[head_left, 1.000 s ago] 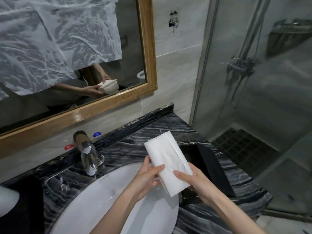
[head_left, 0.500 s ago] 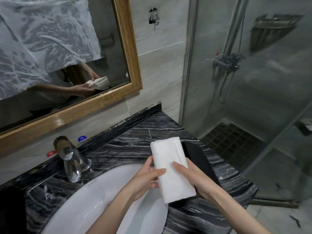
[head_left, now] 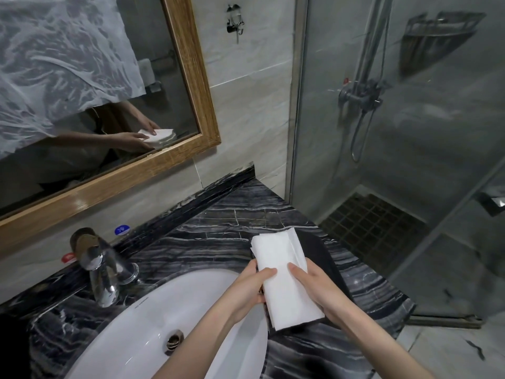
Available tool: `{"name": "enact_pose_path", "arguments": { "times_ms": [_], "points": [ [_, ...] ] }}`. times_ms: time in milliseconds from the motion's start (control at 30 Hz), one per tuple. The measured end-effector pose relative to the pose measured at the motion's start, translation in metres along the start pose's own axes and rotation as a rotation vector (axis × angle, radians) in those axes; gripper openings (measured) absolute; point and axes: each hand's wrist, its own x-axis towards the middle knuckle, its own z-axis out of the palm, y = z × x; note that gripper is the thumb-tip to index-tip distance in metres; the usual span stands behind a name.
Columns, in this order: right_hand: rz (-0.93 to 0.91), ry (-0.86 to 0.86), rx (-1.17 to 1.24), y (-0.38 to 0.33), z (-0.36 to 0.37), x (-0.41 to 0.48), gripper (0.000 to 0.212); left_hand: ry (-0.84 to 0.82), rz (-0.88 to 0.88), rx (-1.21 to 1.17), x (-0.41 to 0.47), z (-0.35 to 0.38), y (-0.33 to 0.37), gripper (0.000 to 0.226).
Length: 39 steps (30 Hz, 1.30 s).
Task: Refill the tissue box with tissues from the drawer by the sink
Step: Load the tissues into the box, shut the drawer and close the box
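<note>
**Tissue stack hovering over the box, sink waiting to catch a slip**

Over the right end of the counter (head_left: 246, 214), just past the basin's rim, I've got the tissue stack (head_left: 284, 277) between both hands. My left hand (head_left: 246, 291) is curled round its left edge, thumb lying across the top sheet. My right hand (head_left: 314, 288) pinches the opposite edge, thumb on top, fingers tucked underneath. Both are closed on the stack, neither squeezing hard as far as I can judge.

Beneath it sits the tissue box (head_left: 322, 258), a dark, flat-sided thing, mostly hidden by the paper. I can't see its opening from here.

Now the risks. These are soft, loose folded sheets, white, slightly fanned at the far end where the layers have crept apart. Grip too lightly and the bottom layers could slide out; grip too hard and the block buckles in the middle and won't go in square. If the stack comes down skewed, I'd expect corners to catch on the box wall and crumple.

And the sink (head_left: 142, 324) is right at my left wrist: glossy white bowl, chrome tap (head_left: 101, 269) behind it. Any sheet dropping that side could land on something wet, though I can't tell whether the bowl is dry. Polished black veined stone all round, slick too, so the box itself might skate if I push down off-centre.
</note>
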Motion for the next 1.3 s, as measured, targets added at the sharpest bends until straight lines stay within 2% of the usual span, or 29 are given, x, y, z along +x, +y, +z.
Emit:
{"name": "enact_pose_path", "arguments": {
  "times_ms": [100, 167, 333, 467, 667, 1033, 1300],
  "points": [
    [0.005, 0.032, -0.002, -0.003, -0.003, 0.006, 0.011, 0.049, 0.012, -0.011, 0.006, 0.006, 0.000, 0.043],
    [0.001, 0.062, -0.020, -0.004, -0.003, 0.009, 0.007, 0.064, 0.035, -0.018, 0.007, 0.011, 0.001, 0.045],
    [-0.008, 0.121, -0.206, -0.002, -0.003, 0.017, 0.024, 0.055, 0.085, -0.028, 0.015, 0.020, 0.002, 0.065],
    [-0.008, 0.141, -0.384, -0.001, -0.002, 0.022, 0.030, 0.045, 0.075, -0.048, 0.023, 0.028, 0.002, 0.078],
    [-0.033, 0.150, -0.640, -0.002, 0.010, 0.029, 0.027, 0.142, 0.036, -0.195, 0.036, 0.037, -0.003, 0.054],
    [0.111, 0.089, -0.468, 0.016, 0.018, 0.043, 0.045, 0.299, -0.095, -0.308, 0.049, 0.047, -0.007, 0.040],
    [0.152, 0.084, -0.416, 0.024, 0.018, 0.048, 0.049, 0.385, -0.185, -0.223, 0.059, 0.050, -0.009, 0.038]
  ]
}}
